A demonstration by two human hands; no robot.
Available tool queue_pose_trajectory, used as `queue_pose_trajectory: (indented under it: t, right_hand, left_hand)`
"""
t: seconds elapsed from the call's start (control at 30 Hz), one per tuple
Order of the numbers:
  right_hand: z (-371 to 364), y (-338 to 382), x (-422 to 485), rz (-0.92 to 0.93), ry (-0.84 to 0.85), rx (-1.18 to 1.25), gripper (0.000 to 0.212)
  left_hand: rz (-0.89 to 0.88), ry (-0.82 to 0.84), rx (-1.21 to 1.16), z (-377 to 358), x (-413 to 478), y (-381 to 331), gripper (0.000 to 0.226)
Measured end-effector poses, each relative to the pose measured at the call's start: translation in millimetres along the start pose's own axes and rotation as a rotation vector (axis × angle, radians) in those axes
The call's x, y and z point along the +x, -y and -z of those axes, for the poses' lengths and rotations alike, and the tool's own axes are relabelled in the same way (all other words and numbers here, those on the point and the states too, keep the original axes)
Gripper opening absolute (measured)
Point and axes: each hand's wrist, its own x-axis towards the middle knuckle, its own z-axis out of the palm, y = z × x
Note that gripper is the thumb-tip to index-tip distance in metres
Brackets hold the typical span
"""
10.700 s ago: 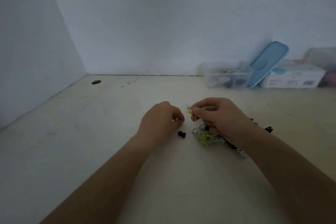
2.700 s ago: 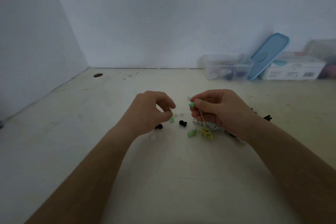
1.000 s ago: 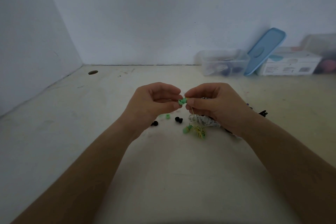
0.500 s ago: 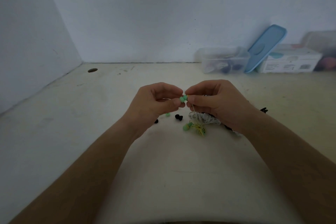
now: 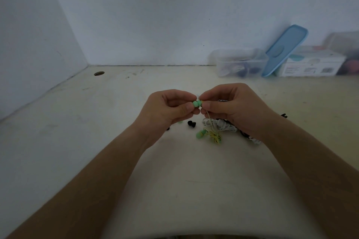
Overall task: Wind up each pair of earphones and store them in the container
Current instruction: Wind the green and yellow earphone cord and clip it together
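My left hand (image 5: 169, 110) and my right hand (image 5: 231, 106) meet above the table, both pinching a small green earbud (image 5: 197, 103) between fingertips. A thin cord runs down from it to a tangled pile of earphones (image 5: 219, 127), white, yellow-green and black, partly hidden under my right wrist. A second green earbud (image 5: 200, 134) lies at the pile's left edge. The clear plastic container (image 5: 240, 63) stands at the back right against the wall, with some items inside.
Loose black ear tips (image 5: 191, 123) lie on the table below my left hand. A blue lid (image 5: 285, 48) leans on the container. A white box (image 5: 312, 64) stands beside it. A round hole (image 5: 99, 73) is at the back left. Walls close the left and back.
Over the last seconds my left hand came up to my right hand and took hold of the green earbud. In the last half second both hands hardly moved.
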Motion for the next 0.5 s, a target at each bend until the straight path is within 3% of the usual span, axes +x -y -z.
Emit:
queue_pose_trajectory:
  t: [0.5]
  right_hand:
    - [2.6,1.7,-2.0,0.047,0.036,-0.082,0.013]
  left_hand:
    - [0.065,-0.006,-0.02,-1.3,-0.7,0.6,0.02]
